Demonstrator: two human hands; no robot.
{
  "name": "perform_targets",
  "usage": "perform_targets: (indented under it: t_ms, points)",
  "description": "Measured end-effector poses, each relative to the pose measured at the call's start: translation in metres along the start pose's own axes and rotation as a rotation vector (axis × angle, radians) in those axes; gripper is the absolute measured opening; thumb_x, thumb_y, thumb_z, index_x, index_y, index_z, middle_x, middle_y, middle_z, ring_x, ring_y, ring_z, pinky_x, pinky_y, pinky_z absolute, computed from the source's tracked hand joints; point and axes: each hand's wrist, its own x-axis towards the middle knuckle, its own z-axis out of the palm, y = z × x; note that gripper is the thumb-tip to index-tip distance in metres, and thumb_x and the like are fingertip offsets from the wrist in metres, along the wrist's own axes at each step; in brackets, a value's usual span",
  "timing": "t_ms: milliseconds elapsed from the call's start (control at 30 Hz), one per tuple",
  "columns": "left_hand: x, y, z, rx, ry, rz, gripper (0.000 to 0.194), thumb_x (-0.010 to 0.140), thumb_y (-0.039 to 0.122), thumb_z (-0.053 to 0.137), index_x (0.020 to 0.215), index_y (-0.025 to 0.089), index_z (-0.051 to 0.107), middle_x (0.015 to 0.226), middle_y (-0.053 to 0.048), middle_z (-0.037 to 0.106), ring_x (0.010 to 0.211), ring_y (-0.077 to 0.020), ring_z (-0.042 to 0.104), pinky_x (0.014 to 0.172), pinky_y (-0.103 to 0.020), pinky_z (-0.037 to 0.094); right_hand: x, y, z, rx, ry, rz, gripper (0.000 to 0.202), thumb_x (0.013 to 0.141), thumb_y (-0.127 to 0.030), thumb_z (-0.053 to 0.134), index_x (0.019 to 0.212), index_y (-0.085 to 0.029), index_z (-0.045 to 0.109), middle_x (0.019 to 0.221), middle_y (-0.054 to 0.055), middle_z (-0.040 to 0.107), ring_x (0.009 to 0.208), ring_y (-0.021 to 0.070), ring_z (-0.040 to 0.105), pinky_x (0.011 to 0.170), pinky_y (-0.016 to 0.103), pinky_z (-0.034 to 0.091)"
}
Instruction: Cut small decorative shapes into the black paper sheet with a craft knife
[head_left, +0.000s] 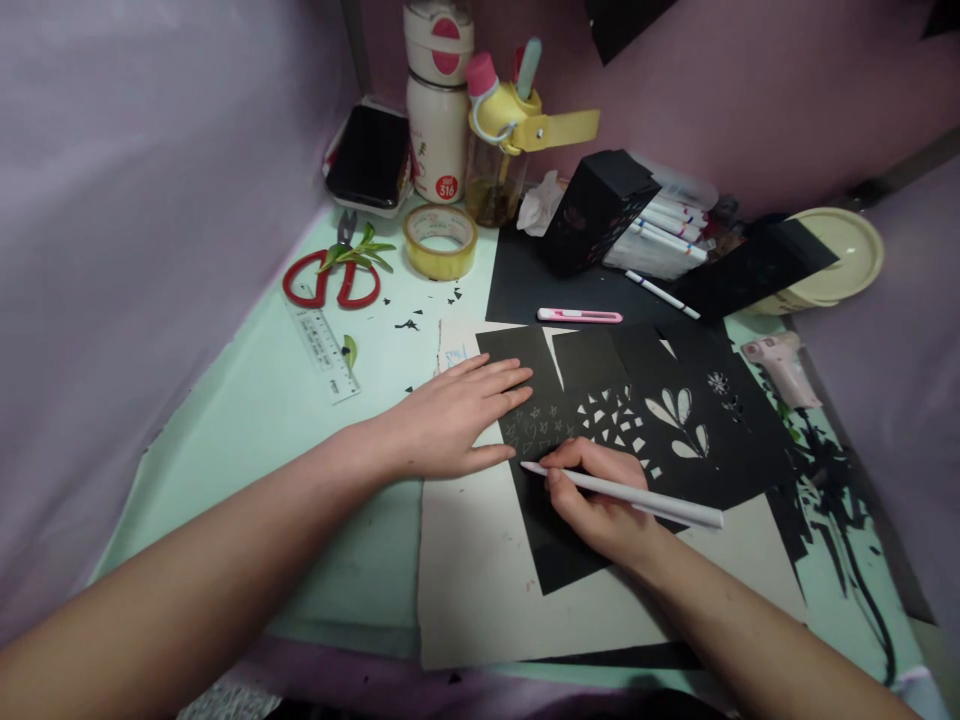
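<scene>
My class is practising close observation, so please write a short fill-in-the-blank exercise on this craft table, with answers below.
1. The right hand holds a pen coloured ____.
2. The handles of the scissors are coloured ____.
3. The clear, straight measuring tool near the scissors is a ____.
4. The yellow roll beyond the left hand is a roll of ____.

Missing words: white; red; ruler; tape.

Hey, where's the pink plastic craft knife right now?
In the head view, the pink plastic craft knife lies right of the yellow tape roll, just above the cut black paper.
</scene>
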Motion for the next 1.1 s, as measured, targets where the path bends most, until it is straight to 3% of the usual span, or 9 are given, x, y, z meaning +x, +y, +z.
perform_targets:
  t_ms: [1100]
  points:
    - [-0.0002,-0.0001,-0.0003,0.022,-0.007,0.012,0.066,0.094,0.051,0.051,0.148,0.013,0.04,0.16,-0.01,0.03,0.15,-0.0235,0.022,0.124,-0.042,0.013,0.0021,-0.0014,0.0009,0.003,0.022,-0.016,0.012,0.08,-0.007,0.058,0.075,-0.018,0.062,0.063,-0.001,0.065,0.052,0.0099,0.06,0.051,0.02,0.045]
